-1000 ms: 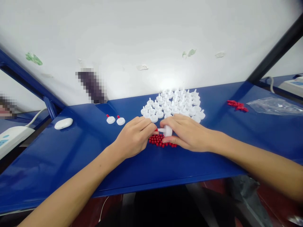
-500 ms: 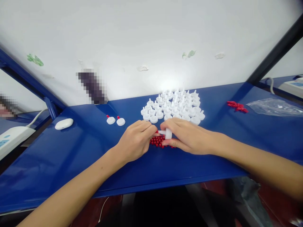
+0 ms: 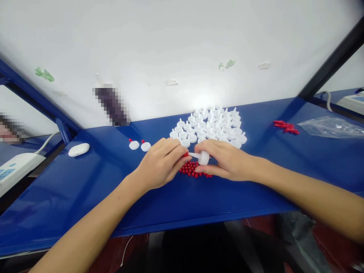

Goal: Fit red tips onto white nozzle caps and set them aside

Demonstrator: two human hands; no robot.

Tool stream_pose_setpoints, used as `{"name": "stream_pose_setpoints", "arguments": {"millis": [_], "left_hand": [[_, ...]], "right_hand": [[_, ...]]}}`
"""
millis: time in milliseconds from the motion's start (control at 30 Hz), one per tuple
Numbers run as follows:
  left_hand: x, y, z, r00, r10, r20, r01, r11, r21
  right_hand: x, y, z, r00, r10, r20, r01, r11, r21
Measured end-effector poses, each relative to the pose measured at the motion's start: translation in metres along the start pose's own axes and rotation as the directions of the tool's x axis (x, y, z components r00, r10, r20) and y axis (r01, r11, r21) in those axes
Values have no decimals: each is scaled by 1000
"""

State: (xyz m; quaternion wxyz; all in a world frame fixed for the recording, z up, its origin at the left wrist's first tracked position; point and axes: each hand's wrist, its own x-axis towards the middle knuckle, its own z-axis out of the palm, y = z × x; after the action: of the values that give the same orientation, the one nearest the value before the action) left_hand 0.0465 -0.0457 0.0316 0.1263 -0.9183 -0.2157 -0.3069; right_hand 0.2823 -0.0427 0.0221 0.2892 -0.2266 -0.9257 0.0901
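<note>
1. White, translucent plastic lid with a round base and narrow spout [image 3: 204, 157]: held above the table by the right hand [image 3: 227, 159], its thumb and fingers clamped around the base, spout pointing left.
2. Small red cylindrical plastic cap [image 3: 185, 154]: pinched between the left hand's [image 3: 163, 163] thumb and fingers, meeting the spout's end; how far it is seated, I cannot tell.
3. Matching red caps [image 3: 193, 172] lie clustered on the glossy blue table [image 3: 199, 204], just below the hands.
4. White spouted lids [image 3: 209, 125] crowd together behind the hands, most with spouts upward.
5. Two red-tipped white lids [image 3: 134, 145] sit side by side at left.
6. Clear, crumpled plastic bag [image 3: 332, 126]: lies flat at right, near a heap of red pieces [image 3: 286, 127]; its contents cannot be told.
7. White, rounded oblong case [image 3: 79, 149]: closed, at far left, contents hidden.
</note>
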Motion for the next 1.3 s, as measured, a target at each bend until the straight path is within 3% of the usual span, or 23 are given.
{"name": "stream_pose_setpoints", "arguments": {"millis": [167, 333, 600, 833, 1100, 1300], "left_hand": [[2, 0, -1, 999, 41, 5, -42, 999, 26], [2, 0, 0, 994, 74, 80, -77, 996, 33], [4, 8, 1, 991, 65, 114, -70, 997, 45], [5, 15, 4, 990, 51, 128, -65, 993, 103], [5, 15, 9, 993, 21, 114, -47, 972, 228], [4, 17, 13, 999, 51, 8, -51, 966, 254]], "right_hand": [[-2, -3, 0, 1000, -24, -8, 24, 999, 42], [-1, -6, 0, 998, -57, 22, 55, 995, 80], [3, -6, 1, 999, -49, 3, 49, 985, -165], [5, -8, 1, 999, -29, 24, 34, 976, -215], [5, -15, -1, 990, 117, 85, -119, 993, 18], [5, -21, 0, 988, 149, 38, -152, 984, 90]]}}
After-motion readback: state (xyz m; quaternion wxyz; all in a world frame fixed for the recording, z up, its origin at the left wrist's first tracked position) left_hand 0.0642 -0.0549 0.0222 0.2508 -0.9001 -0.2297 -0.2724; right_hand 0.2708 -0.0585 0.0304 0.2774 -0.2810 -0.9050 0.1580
